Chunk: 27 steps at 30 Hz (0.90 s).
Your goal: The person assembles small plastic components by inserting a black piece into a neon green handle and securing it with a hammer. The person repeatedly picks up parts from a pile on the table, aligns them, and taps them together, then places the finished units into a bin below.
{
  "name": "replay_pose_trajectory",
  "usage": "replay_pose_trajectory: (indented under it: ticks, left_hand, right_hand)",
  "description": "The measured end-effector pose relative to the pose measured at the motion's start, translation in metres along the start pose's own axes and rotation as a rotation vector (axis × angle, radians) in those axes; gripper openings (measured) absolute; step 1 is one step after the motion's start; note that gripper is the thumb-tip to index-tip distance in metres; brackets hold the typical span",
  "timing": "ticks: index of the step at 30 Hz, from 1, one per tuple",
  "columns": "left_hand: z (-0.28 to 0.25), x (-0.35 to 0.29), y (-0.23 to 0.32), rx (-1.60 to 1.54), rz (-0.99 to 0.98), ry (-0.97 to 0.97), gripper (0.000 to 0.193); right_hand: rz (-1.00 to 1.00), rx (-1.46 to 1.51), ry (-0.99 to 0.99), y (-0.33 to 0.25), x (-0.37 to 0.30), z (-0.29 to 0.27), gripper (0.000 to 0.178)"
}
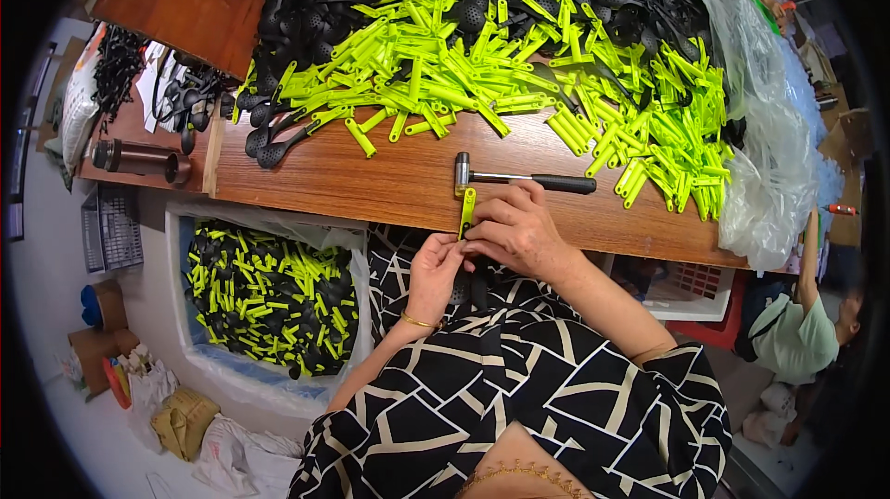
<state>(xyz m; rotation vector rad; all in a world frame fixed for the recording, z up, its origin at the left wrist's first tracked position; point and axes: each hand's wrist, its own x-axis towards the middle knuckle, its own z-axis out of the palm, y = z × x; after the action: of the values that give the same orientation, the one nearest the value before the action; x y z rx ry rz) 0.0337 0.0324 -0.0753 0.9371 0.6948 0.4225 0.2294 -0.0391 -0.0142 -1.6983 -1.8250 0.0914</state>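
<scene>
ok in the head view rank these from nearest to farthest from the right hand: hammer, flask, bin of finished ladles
1. hammer, on the table just above the right hand.
2. bin of finished ladles, down left, below the table edge.
3. flask, lying far left on the side shelf.

A lime-green plastic handle (pixel 467 210) stands nearly upright at the near edge of the wooden counter (pixel 389 185), its top pointing toward 12 o'clock, just below the head of a small hammer (pixel 519 179). It is a narrow, flat bar. Its lower end meets a black slotted spoon (pixel 461 287), whose dark bowl hangs toward 6 o'clock, below the counter edge and mostly hidden. The left hand (pixel 434 272) grips the black part from 7 o'clock; the right hand (pixel 514 230) pinches the green handle from 3 o'clock.
</scene>
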Motion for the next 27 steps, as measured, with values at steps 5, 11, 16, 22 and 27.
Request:
replay_pose_trajectory:
  ticks: [5,11,16,22,27]
  left_hand:
    - [-0.006,0.003,0.008,0.136,-0.033,0.004,0.022]
    - [-0.004,0.004,0.012,0.065,-0.142,0.001,0.025]
    - [-0.012,0.002,0.004,0.057,-0.154,-0.078,0.024]
    - [-0.022,0.0,-0.002,0.208,-0.19,-0.036,0.015]
    - [-0.015,-0.006,-0.009,0.271,-0.094,0.054,0.012]
  right_hand:
    - [0.294,0.068,0.075,-0.009,-0.002,0.015,0.032]
    - [0.378,0.067,0.088,-0.012,0.011,0.013,0.035]
    - [0.409,0.113,0.087,-0.013,0.015,0.008,0.032]
    - [0.419,0.101,0.038,-0.01,0.012,0.009,0.032]
    - [0.351,0.099,0.017,-0.008,0.01,0.008,0.028]
